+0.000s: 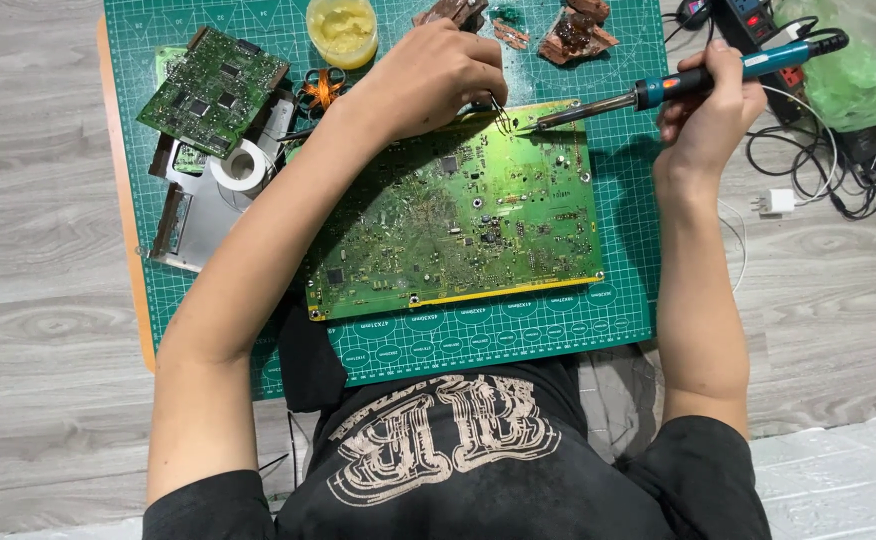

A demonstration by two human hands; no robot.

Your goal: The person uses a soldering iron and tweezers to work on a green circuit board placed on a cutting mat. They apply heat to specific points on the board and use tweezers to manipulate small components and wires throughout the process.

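Observation:
A large green circuit board [468, 215] lies on a green cutting mat [518, 325]. My left hand [433, 75] rests at the board's far edge, pinching thin metal tweezers [499, 113] whose tips point down onto the board. My right hand [708, 105] grips a blue-handled soldering iron [718, 75]. The iron's metal tip reaches left to the board's far edge, just beside the tweezer tips.
A smaller green circuit board [213, 88] lies on a grey metal chassis [193, 215] at the mat's left, with a white tape roll [241, 166]. A yellow paste jar [341, 30] and copper scrap [578, 32] sit at the back. Power strip [753, 20], cables [818, 170] and a green bag [853, 80] lie right.

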